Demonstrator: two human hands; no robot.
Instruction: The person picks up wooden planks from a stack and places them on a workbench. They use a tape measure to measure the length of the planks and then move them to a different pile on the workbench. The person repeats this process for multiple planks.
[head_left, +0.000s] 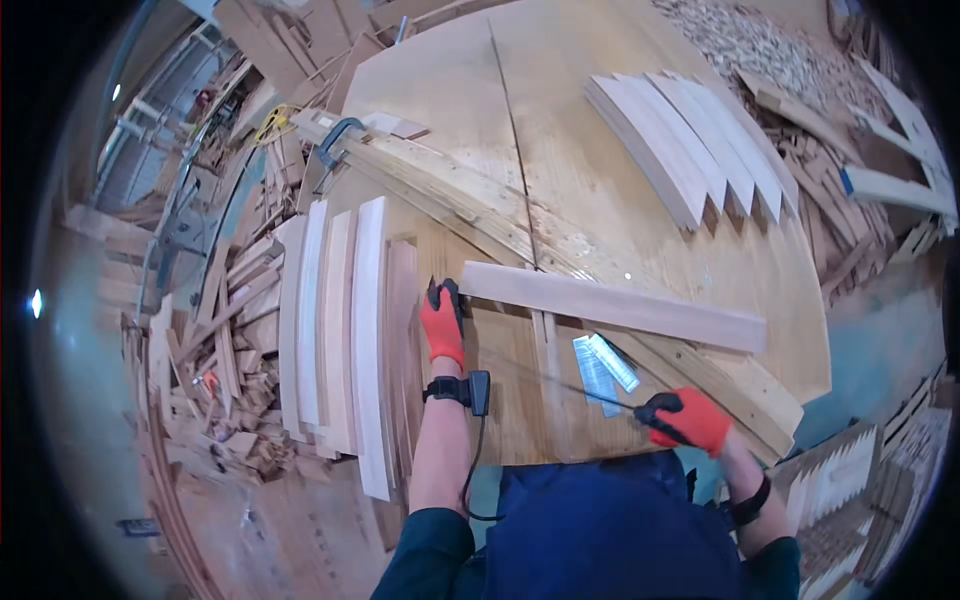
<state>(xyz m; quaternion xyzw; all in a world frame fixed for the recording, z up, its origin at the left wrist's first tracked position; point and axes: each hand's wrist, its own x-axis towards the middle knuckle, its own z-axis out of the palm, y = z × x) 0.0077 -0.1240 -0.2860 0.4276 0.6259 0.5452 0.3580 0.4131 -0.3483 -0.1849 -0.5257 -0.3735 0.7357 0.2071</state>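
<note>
My left hand (443, 318), in a red glove with black fingertips, reaches forward over the wooden bench. Its fingers look apart, beside the left end of a long pale wooden board (620, 306); whether they touch it is unclear. That board lies slantwise across a thick timber rail (570, 263). At the lower right, my right hand (692, 420), gloved the same, is closed on a thin dark rod (600, 397). The rod points left toward my left wrist and blurs at its far end. Just beyond this hand lie shiny silvery strips (597, 375).
Curved wooden pieces (342, 320) stand in a row on the left. More curved pieces (690, 150) lie at the far right. A blue clamp (338, 142) grips the rail's far end. A dark slot (511, 130) crosses the bench (440, 90). Wood scraps (225, 350) are heaped left.
</note>
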